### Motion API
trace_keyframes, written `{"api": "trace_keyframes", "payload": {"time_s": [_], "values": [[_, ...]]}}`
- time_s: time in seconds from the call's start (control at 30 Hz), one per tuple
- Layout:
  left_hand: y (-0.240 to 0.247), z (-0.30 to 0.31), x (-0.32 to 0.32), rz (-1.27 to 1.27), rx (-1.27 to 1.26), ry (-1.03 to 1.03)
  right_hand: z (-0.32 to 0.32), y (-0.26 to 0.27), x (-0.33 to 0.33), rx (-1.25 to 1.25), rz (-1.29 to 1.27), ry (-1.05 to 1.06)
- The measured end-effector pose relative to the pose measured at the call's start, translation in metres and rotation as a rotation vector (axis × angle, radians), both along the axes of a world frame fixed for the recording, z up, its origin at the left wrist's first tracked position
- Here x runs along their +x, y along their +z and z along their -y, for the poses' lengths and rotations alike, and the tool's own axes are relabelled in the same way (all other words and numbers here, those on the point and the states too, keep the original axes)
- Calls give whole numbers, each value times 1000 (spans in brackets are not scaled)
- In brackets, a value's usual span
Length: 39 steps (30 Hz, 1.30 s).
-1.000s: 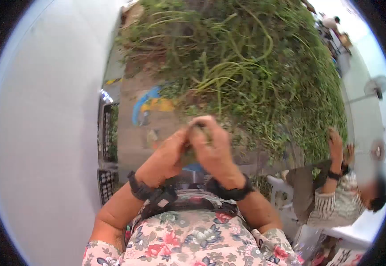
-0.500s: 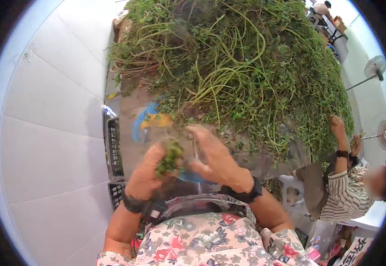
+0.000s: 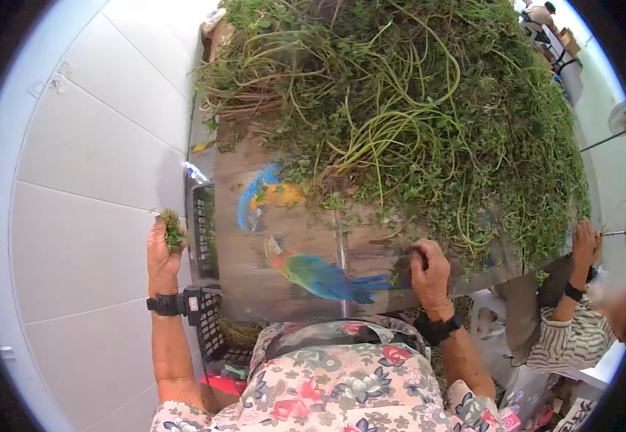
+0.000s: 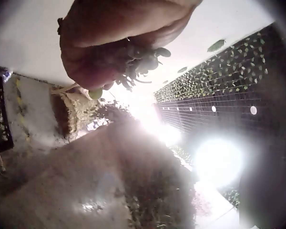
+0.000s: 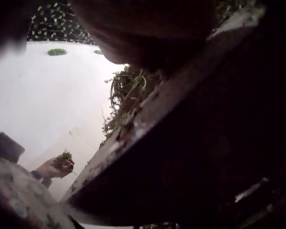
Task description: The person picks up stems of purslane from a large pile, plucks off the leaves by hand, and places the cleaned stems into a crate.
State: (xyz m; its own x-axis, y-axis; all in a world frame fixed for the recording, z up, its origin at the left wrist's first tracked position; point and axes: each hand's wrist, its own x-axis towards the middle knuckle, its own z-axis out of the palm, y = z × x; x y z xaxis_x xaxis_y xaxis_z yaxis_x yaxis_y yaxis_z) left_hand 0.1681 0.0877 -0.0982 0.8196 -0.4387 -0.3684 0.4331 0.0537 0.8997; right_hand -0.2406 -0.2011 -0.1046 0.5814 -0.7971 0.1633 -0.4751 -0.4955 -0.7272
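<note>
My left hand (image 3: 165, 263) is raised at the left, off the table's side, and holds a small bunch of leafy green sprigs (image 3: 173, 232). In the left wrist view, small round leaves (image 4: 150, 62) stick out beneath its curled fingers. My right hand (image 3: 434, 277) is low over the near part of the table, fingers bent, beside a few dark plant scraps (image 3: 402, 268). I cannot tell if it grips any of them. A large heap of leafy greens with long stems (image 3: 399, 129) covers the far and right parts of the table.
The table cover (image 3: 298, 299) bears printed parrots (image 3: 320, 275). Black plastic crates (image 3: 203, 223) stand along its left side, near the white wall (image 3: 97, 259). Another person (image 3: 572, 324) works at the right edge of the heap. A fan (image 3: 621, 119) stands behind.
My hands were together, then parted. The left carried the green bunch out to the left beyond the crates; the right moved rightward and down to the table.
</note>
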Motion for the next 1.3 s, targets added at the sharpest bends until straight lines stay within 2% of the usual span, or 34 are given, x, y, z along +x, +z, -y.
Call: {"api": "trace_keyframes", "payload": {"time_s": [0.03,0.13,0.27,0.4,0.47,0.57,0.67,0.7,0.8,0.87,1.0,1.13,1.17,1.27,1.3], "values": [[-1,1,4,15,40,13,-2,-2,2,-22,18,-5],[0,19,4,463,664,-2,-3,-3,5,-68,48,-10],[45,77,-20,423,397,-254,-2,-3,4,-108,53,4],[51,171,-62,764,457,-759,-1,-2,5,-51,62,-18],[49,211,-91,887,351,-863,1,-6,2,-98,68,-11],[48,251,-119,1111,484,-973,2,-9,1,-102,95,-14],[24,269,-125,1143,654,-953,4,-6,1,-93,133,-19],[19,266,-127,1194,575,-905,0,-8,0,-94,148,-21],[24,262,-120,1054,470,-1134,2,-6,0,-87,173,-11],[56,247,-129,729,342,-1126,4,-2,1,-90,179,1],[83,205,-140,195,115,-958,2,-1,0,-28,154,1],[73,177,-156,-165,81,-798,3,-1,3,-40,132,15],[75,170,-153,-57,73,-859,2,0,2,-37,123,17],[71,160,-159,-96,31,-694,1,-1,1,-40,109,50],[68,157,-162,25,119,-751,1,0,1,-45,108,58]]}}
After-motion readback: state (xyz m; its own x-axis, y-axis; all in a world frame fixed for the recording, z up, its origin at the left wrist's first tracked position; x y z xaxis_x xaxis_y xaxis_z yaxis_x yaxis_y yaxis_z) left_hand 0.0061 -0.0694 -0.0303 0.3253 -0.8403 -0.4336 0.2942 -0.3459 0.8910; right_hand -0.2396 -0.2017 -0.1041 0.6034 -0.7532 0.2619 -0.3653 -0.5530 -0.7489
